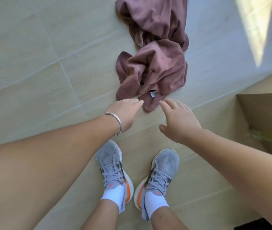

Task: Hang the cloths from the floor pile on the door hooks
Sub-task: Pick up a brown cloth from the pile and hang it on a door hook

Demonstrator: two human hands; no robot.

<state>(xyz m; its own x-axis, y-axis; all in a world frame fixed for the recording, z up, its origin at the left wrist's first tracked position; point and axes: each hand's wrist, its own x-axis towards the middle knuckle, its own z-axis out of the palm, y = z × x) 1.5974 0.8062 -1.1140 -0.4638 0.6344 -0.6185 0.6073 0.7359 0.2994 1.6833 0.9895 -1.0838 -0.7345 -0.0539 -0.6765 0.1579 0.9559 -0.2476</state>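
Two crumpled mauve cloths lie on the beige tiled floor. The near cloth [155, 72] has a small white label at its lower edge; the far cloth [157, 19] lies just beyond it, touching it. My left hand [123, 113], with a silver bangle on the wrist, reaches down with fingers extended, fingertips just short of the near cloth's lower corner. My right hand [178, 120] hovers with fingers spread beside the same corner. Neither hand holds anything. No door or hooks are in view.
An open cardboard box [265, 117] stands at the right, close to my right arm. My feet in grey sneakers [112, 165] stand on the tiles below the hands. A pale wall with a sunlit patch [255, 30] runs along the upper right.
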